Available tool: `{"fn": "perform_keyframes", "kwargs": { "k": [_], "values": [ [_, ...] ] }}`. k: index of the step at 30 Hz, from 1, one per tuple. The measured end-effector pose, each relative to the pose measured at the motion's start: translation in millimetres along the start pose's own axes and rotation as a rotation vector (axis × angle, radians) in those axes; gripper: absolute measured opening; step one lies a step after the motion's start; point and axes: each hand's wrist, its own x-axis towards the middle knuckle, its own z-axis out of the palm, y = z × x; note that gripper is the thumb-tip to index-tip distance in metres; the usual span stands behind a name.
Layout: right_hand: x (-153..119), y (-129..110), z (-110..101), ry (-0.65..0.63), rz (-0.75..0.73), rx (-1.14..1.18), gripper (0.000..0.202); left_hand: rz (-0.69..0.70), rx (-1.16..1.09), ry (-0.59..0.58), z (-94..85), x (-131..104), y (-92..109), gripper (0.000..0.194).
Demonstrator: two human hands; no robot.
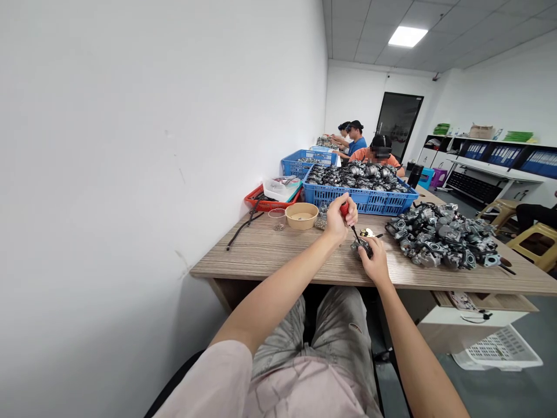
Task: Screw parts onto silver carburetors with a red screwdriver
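My left hand (336,219) is wrapped round the red handle of a screwdriver (344,209). Its dark shaft slants down to a small metal carburetor (355,247) near the table's front edge. With its fingers closed on the carburetor's right side, my right hand (376,261) steadies it against the tabletop. Exactly where the screwdriver tip meets the carburetor is too small to make out. Just behind it lie a few small loose parts (369,232), some pale and some dark.
A big pile of carburetors (441,235) covers the table's right side. Behind my hands stands a blue crate (361,200) full of more. To the left are a tan bowl (301,216), a clear cup (277,219), a red tray (270,205) and a black hose (238,232). Co-workers sit beyond.
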Motion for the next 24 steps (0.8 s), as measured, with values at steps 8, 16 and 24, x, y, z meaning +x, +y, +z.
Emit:
{"fn": "perform_keyframes", "kwargs": {
  "k": [8, 16, 24],
  "values": [
    [0.3, -1.7, 0.1, 0.006, 0.002, 0.001, 0.032, -0.007, -0.004, -0.004, 0.3, -1.0, -0.7, 0.060],
    [0.6, -2.6, -0.2, 0.001, 0.006, 0.007, 0.032, -0.020, 0.004, -0.003, -2.0, -2.0, -2.7, 0.061],
    [0.6, -1.7, 0.5, 0.005, 0.005, 0.000, 0.032, -0.022, -0.007, 0.004, 1.7, -2.9, 2.1, 0.062]
  ]
}}
